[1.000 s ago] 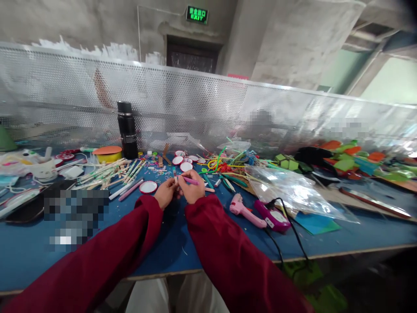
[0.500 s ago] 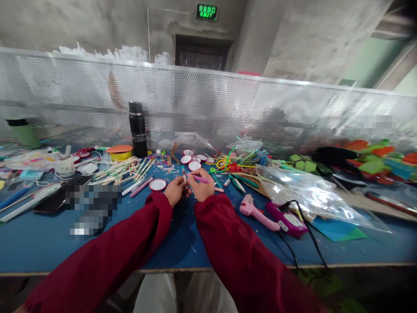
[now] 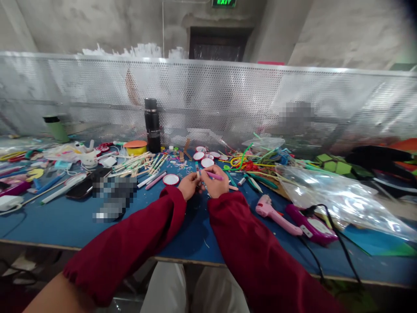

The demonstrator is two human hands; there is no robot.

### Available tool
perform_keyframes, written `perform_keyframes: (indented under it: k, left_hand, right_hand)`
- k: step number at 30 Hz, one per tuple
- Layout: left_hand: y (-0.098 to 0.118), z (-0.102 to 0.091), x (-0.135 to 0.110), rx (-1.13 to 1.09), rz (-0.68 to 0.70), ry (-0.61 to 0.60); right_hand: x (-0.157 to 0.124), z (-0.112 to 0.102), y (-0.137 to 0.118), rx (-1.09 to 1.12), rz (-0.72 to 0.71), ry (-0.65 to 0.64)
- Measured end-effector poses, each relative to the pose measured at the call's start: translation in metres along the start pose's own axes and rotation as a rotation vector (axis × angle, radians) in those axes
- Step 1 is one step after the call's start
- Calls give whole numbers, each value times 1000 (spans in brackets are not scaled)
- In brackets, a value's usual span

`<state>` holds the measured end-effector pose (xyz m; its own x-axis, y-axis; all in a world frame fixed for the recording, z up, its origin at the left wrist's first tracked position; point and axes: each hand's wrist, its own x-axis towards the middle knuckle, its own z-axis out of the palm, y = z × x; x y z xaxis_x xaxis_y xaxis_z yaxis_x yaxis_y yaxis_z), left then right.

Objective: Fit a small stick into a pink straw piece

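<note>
Over the middle of the blue table my two hands meet, fingertips close together. My right hand (image 3: 217, 183) is closed round a purple marker pen (image 3: 215, 175), whose near end points left toward the other hand. Pinched upright in my left hand (image 3: 189, 186) is a small pale stick (image 3: 197, 168); its lower part is hidden by the fingers. A round red-rimmed lid (image 3: 170, 179) with a white inside lies left of my left hand. Just beyond the fingers is another white lid (image 3: 207, 162), with several more behind it.
A black bottle (image 3: 152, 126) stands at the back, near a perforated metal screen (image 3: 208, 95). Wooden sticks (image 3: 137, 164) lie to the left. On the right are a pink glue gun (image 3: 276, 215), a purple box (image 3: 311, 224) with a black cable, and clear plastic bags (image 3: 339, 200).
The view has turned left and slightly downward, so everything appears shifted to the right. Both hands keep their hold on the marker pen and the small stick.
</note>
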<state>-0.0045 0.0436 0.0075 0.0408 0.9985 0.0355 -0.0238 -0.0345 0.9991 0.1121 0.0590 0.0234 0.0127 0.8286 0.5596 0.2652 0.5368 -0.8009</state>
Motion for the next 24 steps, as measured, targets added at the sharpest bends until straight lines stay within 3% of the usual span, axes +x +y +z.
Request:
perform_keyframes:
  k: [24]
  left_hand:
    - [-4, 0, 4, -6, 19, -15]
  right_hand:
    - [4, 0, 5, -127, -92, 47]
